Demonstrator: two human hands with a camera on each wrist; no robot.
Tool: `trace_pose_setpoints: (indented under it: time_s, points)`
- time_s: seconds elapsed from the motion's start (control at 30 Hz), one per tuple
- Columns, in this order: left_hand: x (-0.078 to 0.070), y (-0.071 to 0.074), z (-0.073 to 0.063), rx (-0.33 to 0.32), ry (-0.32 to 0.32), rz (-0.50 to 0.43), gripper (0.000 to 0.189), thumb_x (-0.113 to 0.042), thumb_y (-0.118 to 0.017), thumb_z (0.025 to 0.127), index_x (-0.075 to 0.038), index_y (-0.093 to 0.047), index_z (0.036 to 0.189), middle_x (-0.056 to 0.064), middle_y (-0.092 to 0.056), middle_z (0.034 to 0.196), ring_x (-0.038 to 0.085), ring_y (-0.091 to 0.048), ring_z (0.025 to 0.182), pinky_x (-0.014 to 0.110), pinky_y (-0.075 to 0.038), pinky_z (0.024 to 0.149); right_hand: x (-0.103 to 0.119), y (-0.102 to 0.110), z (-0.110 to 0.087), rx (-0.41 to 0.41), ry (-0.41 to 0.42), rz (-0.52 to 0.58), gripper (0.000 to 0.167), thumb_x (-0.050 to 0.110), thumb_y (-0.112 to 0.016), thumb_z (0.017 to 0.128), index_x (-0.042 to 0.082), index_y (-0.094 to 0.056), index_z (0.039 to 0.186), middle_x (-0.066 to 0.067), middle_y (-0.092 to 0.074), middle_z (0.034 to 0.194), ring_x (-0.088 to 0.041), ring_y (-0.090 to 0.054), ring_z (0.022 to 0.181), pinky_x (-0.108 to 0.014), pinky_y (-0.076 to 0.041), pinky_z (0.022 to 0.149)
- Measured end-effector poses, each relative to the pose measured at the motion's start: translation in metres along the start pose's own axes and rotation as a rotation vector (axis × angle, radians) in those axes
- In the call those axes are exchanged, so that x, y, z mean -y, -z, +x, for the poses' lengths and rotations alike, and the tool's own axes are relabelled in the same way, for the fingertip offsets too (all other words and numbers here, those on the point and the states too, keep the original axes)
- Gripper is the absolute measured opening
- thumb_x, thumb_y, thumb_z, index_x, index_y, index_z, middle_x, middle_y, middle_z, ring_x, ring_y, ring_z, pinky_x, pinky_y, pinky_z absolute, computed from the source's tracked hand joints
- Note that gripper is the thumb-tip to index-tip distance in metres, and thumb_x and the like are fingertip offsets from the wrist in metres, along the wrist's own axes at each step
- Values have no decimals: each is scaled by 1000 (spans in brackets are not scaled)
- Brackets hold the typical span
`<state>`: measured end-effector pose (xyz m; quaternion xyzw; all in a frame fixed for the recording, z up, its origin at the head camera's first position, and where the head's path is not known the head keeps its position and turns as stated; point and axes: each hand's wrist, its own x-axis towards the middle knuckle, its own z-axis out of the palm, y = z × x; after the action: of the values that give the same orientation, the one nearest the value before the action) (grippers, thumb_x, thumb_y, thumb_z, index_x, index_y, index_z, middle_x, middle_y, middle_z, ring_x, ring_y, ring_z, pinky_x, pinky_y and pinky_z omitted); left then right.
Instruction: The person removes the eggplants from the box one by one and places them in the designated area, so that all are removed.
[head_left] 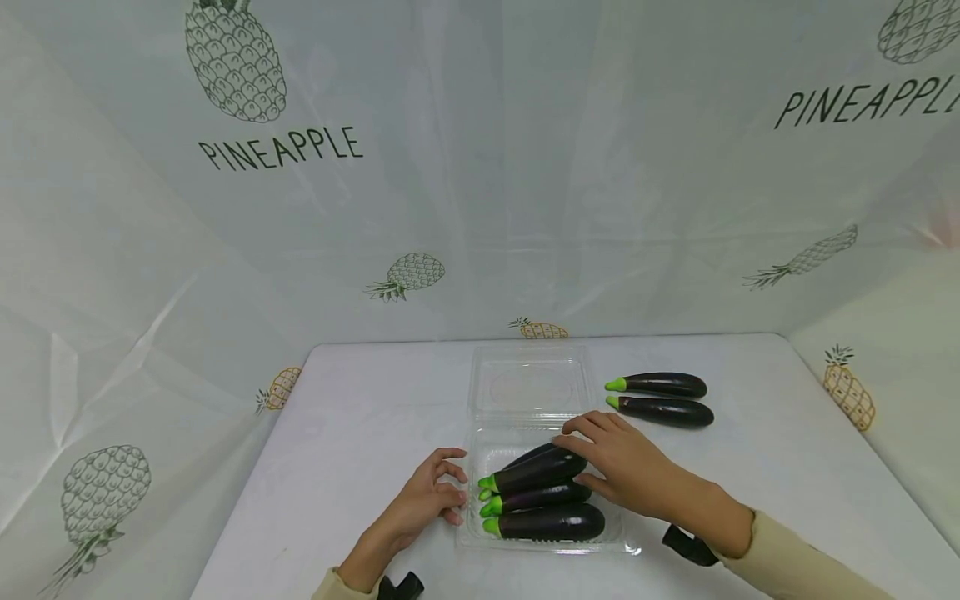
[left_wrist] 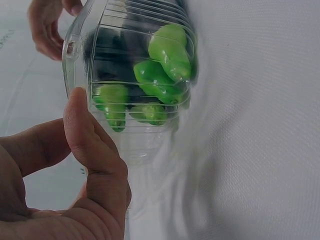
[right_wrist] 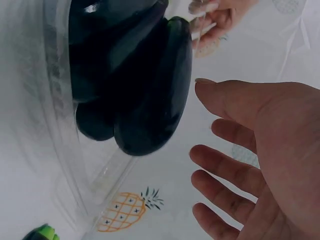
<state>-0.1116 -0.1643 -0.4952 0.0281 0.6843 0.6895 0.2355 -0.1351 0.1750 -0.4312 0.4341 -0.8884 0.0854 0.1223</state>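
Several dark eggplants (head_left: 551,522) with bright green stem ends lie in a clear plastic clamshell box (head_left: 622,533), its lid (head_left: 528,379) folded back behind it. My left hand (head_left: 429,497) is at the box's left side, fingers loosely bent; in the left wrist view a fingertip stands right at the rim, near the green stem ends (left_wrist: 170,52). My right hand (head_left: 626,467) is over the right end of the upper eggplants (right_wrist: 155,95). In the right wrist view its fingers (right_wrist: 225,187) are spread and relaxed, with nothing between them and the thumb.
Two more eggplants (head_left: 666,384) (head_left: 663,411) lie side by side on the white table (head_left: 360,400), right of the lid. A pineapple-print sheet (head_left: 525,208) hangs behind the table. Black straps (head_left: 401,586) show at both wrists.
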Motion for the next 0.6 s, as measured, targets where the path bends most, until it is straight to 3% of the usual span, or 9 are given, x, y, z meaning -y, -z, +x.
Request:
trace_pose_setpoints:
  time_s: [0.27, 0.6]
  points:
    - [1, 1, 0, 1, 2, 2, 66, 8, -63, 94, 6, -34, 153, 12, -52, 114, 13, -59, 77, 23, -59, 58, 2, -8, 6, 76, 29, -30, 59, 26, -93, 81, 12, -69, 133, -4, -65, 127, -27, -62, 118, -47, -56, 100]
    - [0, 0, -1, -4, 3, -2, 66, 8, -63, 94, 6, -34, 153, 12, -52, 114, 12, -59, 76, 22, -59, 58, 4, -16, 10, 98, 44, -44, 58, 25, -94, 80, 11, -71, 131, -4, -66, 124, -27, -62, 117, -46, -56, 100]
